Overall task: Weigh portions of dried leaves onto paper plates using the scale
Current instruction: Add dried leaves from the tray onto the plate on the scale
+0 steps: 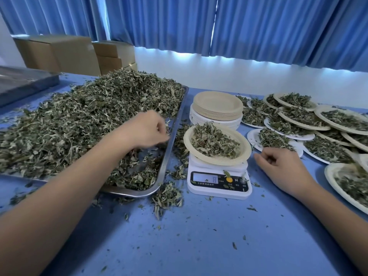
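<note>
A paper plate [219,161] of dried leaves [214,141] sits on the scale [219,182]. Left of the scale, the left hand [148,130] hovers over the tray [173,134], fingers bunched; blur hides whether they pinch leaves. Right of the scale, the right hand [280,166] rests on the table [199,236], fingers loosely curled, holding nothing. A careless pinch could overshoot the weight or scatter leaves across the scale's display.

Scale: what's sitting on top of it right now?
One paper plate heaped with dried leaves, plus a loose leaf scrap near the display. The plate covers the weighing platform, so anything under it is hidden.
</note>
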`<state>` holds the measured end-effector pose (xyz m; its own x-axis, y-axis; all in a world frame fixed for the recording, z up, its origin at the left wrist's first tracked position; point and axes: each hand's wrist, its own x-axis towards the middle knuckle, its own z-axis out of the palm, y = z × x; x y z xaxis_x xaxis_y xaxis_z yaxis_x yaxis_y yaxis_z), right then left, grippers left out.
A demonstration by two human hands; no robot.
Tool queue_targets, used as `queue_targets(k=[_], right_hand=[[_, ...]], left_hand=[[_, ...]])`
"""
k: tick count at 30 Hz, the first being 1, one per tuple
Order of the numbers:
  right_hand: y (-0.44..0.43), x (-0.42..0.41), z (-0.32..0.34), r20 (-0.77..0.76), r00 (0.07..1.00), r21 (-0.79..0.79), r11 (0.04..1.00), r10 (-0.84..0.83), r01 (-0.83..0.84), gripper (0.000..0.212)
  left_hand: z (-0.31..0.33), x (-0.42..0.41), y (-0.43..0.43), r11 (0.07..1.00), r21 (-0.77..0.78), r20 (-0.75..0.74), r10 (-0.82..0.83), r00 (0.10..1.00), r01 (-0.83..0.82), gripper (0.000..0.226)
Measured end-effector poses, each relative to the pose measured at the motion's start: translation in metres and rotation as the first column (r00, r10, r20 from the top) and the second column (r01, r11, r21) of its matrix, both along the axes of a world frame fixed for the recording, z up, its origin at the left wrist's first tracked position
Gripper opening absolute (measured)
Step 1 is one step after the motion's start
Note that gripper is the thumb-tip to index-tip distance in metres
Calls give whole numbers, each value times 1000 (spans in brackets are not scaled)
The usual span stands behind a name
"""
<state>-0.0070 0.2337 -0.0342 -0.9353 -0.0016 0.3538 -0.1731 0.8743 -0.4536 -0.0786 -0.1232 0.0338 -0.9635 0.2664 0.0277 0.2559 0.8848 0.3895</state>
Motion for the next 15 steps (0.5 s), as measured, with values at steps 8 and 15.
queue_targets(k=[8,15], right_hand=[[-1,5,6,43,999,-47,999,29,-27,43],[1,4,4,45,998,-49,998,45,-43,42]], left_hand=[[22,-22,79,937,24,-199,-338,920,349,38],[23,-27,105,897,-59,-221,-439,871,437,4]])
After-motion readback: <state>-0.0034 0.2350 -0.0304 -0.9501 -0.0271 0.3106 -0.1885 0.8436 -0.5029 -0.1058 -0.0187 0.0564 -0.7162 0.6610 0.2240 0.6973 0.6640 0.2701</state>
